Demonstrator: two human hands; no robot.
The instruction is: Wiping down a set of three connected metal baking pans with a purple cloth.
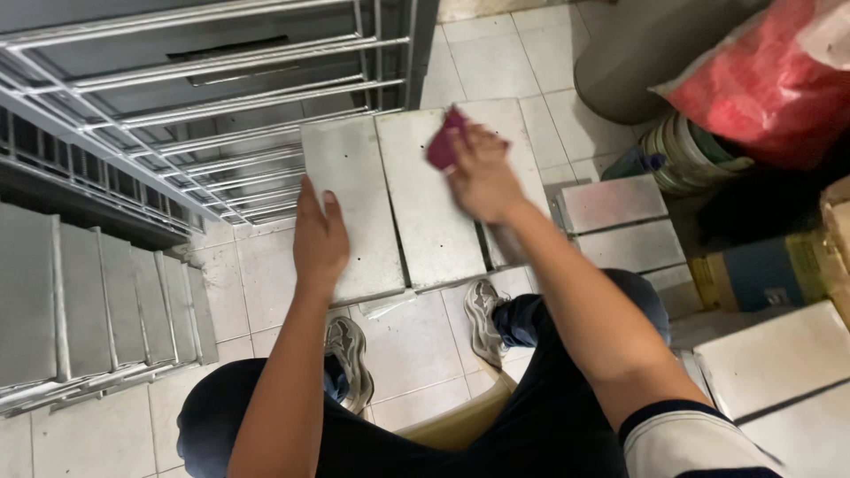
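Note:
Three grey metal panels lie side by side on the tiled floor in front of me. My left hand (319, 235) rests flat on the left panel (350, 177), fingers together. My right hand (482, 173) presses a dark red cloth (444, 140) onto the top of the middle panel (429, 204). The right panel (518, 133) is partly hidden by my right hand and forearm. My knees and grey shoes (348, 350) are below the panels.
A grey metal rack (204, 106) with wire shelves stands at the upper left, more grey panels (97, 301) stacked at the left. At the right lie further panels (615, 217), a red bag (770, 84), a roll of tape, boxes and white slabs (779, 358).

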